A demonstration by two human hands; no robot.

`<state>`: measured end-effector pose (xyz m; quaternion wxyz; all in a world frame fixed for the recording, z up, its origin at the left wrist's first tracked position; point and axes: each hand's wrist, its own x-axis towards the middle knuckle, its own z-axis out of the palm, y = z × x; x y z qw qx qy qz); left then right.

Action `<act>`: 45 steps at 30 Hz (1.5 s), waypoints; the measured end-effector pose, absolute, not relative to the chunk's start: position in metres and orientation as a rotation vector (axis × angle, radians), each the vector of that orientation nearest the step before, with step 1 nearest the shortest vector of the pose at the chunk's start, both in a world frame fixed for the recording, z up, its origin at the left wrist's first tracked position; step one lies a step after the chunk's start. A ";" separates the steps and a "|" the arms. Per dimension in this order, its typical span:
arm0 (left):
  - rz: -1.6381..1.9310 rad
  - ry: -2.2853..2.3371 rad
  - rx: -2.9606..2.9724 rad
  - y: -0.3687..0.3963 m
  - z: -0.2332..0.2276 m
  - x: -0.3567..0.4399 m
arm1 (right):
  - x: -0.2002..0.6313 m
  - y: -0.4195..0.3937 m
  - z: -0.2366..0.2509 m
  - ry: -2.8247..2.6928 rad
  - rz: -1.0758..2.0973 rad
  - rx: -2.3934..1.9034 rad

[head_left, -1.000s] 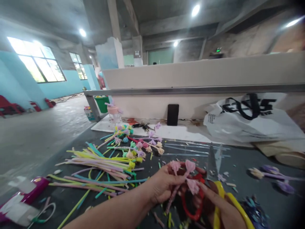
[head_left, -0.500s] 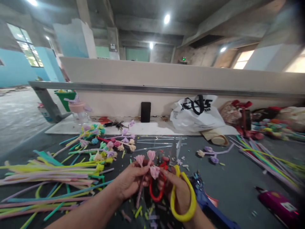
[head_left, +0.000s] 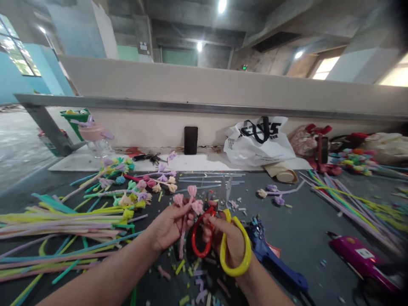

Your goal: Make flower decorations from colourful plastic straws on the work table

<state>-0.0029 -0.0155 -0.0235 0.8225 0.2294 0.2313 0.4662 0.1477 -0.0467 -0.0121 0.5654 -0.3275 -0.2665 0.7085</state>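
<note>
My left hand [head_left: 170, 225] pinches a pink fuzzy flower sprig [head_left: 192, 191] by its stem. Several pink blossoms stand above the fingers, and the stem's lower end hangs below them. Close on the right, my right hand [head_left: 231, 240] is closed round a pair of scissors [head_left: 245, 255] with one red loop and one yellow loop. The scissor blades point up and away from me, clear of the sprig. Small cut pieces [head_left: 200, 289] of pipe cleaner lie scattered below both hands.
Loose pipe cleaners [head_left: 63, 227] and finished flower sprigs [head_left: 146, 182] lie left. A purple sprig [head_left: 279, 193], blue glue gun [head_left: 277, 263] and magenta device [head_left: 360, 259] lie right. Clear strips [head_left: 207, 180], a phone [head_left: 190, 140], a white bag [head_left: 258, 144] and a cup [head_left: 95, 138] are behind.
The whole scene has shifted up and slightly left as my head moved. Both hands keep their holds, and the blossoms are slightly farther from my right fingers.
</note>
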 end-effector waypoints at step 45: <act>0.928 0.445 0.648 -0.025 -0.017 -0.005 | 0.150 -0.048 -0.012 -0.675 1.740 -0.672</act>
